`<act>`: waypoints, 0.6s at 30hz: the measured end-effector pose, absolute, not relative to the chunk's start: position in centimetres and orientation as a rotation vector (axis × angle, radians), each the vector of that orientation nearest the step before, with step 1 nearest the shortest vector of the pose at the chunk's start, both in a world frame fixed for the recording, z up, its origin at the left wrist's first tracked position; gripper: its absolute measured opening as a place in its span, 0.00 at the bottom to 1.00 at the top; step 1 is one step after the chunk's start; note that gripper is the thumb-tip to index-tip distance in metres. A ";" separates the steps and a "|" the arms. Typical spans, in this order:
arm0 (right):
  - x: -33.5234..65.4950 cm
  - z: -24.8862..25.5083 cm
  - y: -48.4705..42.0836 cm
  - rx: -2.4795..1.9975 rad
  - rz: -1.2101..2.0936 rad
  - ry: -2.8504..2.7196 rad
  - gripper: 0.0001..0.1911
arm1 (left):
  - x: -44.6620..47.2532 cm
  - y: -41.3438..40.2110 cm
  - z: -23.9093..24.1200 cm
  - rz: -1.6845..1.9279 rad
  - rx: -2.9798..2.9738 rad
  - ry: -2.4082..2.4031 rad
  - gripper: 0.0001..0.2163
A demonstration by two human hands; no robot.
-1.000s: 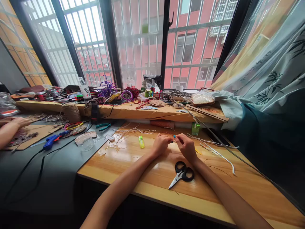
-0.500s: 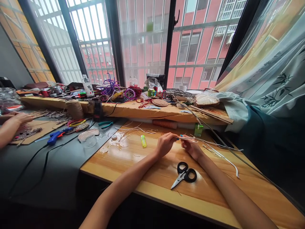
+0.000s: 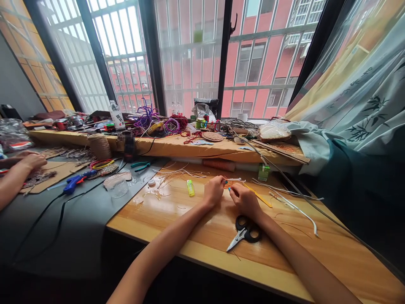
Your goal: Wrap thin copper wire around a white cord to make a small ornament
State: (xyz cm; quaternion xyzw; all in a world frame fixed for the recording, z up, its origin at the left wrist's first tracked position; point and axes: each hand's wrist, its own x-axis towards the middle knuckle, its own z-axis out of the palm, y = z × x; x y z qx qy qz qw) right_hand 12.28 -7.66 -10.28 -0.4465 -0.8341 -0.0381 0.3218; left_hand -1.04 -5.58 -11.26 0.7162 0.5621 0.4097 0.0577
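Note:
My left hand (image 3: 215,190) is closed in a pinch on a thin white cord (image 3: 236,180), whose end juts out to the right past the fingertips. Close beside it, my right hand (image 3: 246,199) has thumb and finger pressed together. Whatever it grips is too small to make out. Fine orange thread (image 3: 233,184) shows behind the fingertips. Black-handled scissors (image 3: 243,232) lie below my right hand, blades pointing to the lower left, handles partly overlapped by the wrist. A yellow stick (image 3: 262,198) rests on the wooden table just right of my right hand.
A yellow-green lighter (image 3: 190,188) lies left of my hands. White cords (image 3: 300,211) spread on the right. Farther left are a blue glue gun (image 3: 76,181), teal pliers (image 3: 140,166) and another person's hands (image 3: 30,162). A cluttered shelf (image 3: 177,145) runs along the back.
My right hand has turned palm-down and moved slightly left and nearer to me. My left hand has shifted slightly left. The yellow stick and orange thread behind the hands now show.

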 end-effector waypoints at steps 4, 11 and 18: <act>12.6 -9.2 -8.3 -1.136 -0.364 -2.261 0.14 | -0.9 -6.0 -10.9 1.061 2.595 1.587 0.09; 13.6 -8.2 -7.5 -1.230 -0.130 -2.050 0.11 | -0.8 -6.0 -10.9 1.038 2.705 1.444 0.09; 13.9 -6.5 -7.6 -1.199 0.188 -1.952 0.11 | -0.9 -6.0 -10.7 1.013 2.829 1.345 0.09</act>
